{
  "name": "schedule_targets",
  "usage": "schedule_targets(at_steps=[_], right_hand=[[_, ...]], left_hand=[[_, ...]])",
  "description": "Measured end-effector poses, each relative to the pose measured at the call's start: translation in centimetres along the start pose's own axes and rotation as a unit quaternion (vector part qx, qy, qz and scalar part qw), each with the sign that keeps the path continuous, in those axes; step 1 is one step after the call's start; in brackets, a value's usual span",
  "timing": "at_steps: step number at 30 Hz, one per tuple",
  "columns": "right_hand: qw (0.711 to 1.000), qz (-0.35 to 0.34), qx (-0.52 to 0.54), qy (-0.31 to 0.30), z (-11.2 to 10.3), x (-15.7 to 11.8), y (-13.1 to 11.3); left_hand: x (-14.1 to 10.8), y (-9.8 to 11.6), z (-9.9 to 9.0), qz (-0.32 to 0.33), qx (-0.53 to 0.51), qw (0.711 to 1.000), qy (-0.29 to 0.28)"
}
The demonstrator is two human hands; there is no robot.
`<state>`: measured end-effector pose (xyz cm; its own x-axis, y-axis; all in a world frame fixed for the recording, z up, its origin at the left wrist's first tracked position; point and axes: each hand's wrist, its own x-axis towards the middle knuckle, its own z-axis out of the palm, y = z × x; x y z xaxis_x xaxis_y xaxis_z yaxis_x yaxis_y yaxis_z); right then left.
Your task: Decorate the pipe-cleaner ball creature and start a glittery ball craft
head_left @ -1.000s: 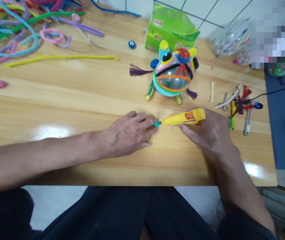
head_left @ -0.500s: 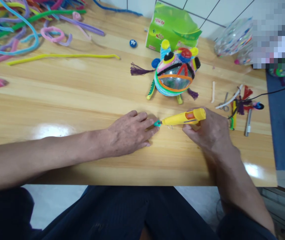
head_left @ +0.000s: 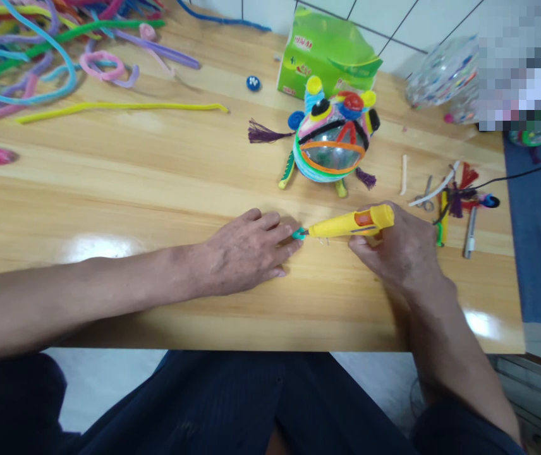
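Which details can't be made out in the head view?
Head view, now:
Teal piece: exact shape; too small, partly covered by the left hand and nozzle.
Yellow glue gun: grip; hidden by its own body and the right hand.
Pipe cleaners: some ends; cut off by left and top edges.
Clear bottle: right end; the pixelated patch covers what lies beyond.

I count two hands [head_left: 251,253], one glue gun [head_left: 341,225], one teal piece [head_left: 297,233], one decorated figure [head_left: 332,165], one packet [head_left: 322,54].
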<state>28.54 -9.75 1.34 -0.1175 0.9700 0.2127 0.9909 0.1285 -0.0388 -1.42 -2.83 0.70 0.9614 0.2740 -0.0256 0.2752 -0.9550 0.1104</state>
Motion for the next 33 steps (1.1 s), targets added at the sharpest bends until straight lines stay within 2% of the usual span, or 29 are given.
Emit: schedule_targets(at_steps=[14, 22, 33], right_hand=[[0.999, -0.032, -0.012, 0.02, -0.09, 0.08, 0.02], [1.0, -0.014, 0.023, -0.012, -0.13, 0.11, 0.16], [1.0, -0.004, 0.007, -0.005, 0.04, 0.01, 0.1]], left_hand=[[-0.04, -0.03, 0.13, 0.003, 0.001, 1.0, 0.001], [0.02, 0.01, 0.02, -0.004, -0.003, 1.0, -0.004], [0.01, 0.04, 0.21, -0.002, -0.003, 1.0, 0.001]])
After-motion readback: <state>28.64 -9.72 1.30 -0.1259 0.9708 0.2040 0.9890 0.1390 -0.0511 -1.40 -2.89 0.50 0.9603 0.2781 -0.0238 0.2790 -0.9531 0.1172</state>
